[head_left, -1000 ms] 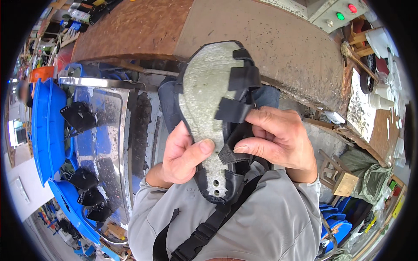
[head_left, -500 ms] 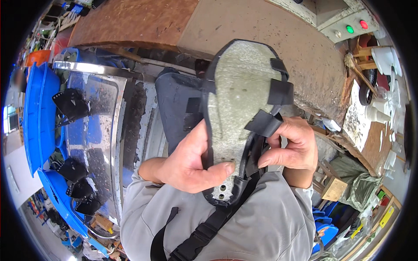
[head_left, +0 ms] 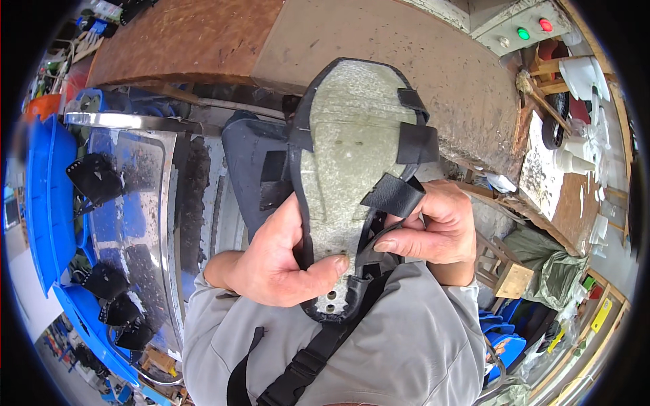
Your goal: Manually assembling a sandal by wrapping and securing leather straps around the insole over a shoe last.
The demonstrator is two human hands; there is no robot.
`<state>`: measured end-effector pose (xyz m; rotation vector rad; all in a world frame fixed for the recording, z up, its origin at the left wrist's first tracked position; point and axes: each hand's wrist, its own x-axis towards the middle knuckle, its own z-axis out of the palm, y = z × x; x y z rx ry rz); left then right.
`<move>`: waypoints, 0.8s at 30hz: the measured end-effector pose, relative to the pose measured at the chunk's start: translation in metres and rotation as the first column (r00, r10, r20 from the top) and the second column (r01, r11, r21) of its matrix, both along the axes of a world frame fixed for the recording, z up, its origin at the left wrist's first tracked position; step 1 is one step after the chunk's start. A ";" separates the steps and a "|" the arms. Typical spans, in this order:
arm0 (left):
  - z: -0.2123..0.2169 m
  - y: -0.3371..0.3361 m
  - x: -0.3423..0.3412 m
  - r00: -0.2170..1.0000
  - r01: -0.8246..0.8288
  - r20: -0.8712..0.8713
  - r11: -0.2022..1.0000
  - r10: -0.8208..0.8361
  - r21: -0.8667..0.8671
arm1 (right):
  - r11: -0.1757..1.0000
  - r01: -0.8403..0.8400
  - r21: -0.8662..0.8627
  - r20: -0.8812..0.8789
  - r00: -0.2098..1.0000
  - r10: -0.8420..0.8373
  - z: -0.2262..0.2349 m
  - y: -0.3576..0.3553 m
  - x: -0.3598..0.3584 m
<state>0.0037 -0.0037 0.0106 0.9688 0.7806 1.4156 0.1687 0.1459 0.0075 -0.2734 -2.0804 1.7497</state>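
Held upright in front of my chest is a half-made sandal (head_left: 355,145), its mottled grey-green sole side facing me and toe end pointing away. Black straps stick out along its right edge, and two small holes show at the heel. My left hand (head_left: 274,260) is closed around the heel part from the left, the thumb lying across the sole surface. At the lower right edge, my right hand (head_left: 433,230) pinches a black strap (head_left: 379,250) between thumb and fingers. A wider loose strap end (head_left: 396,194) folds out just above it. The sandal's far side is hidden.
A brown worktable (head_left: 379,40) runs across the far side. To the left stands a worn metal-edged tray table (head_left: 128,203) with several black strap pieces (head_left: 97,179), beside blue bins (head_left: 51,196). A hammer (head_left: 542,101) lies at right, near a control box (head_left: 525,30) with coloured buttons.
The sandal and both hands sit slightly farther left in the picture, as does the background. My right thumb has shifted a little along the strap; both grips stay on the sandal.
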 end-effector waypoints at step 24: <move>0.001 -0.005 0.001 0.991 -0.042 0.121 0.994 0.055 -0.103 | 0.987 0.043 -0.152 0.025 0.999 -0.040 0.002 -0.007 0.002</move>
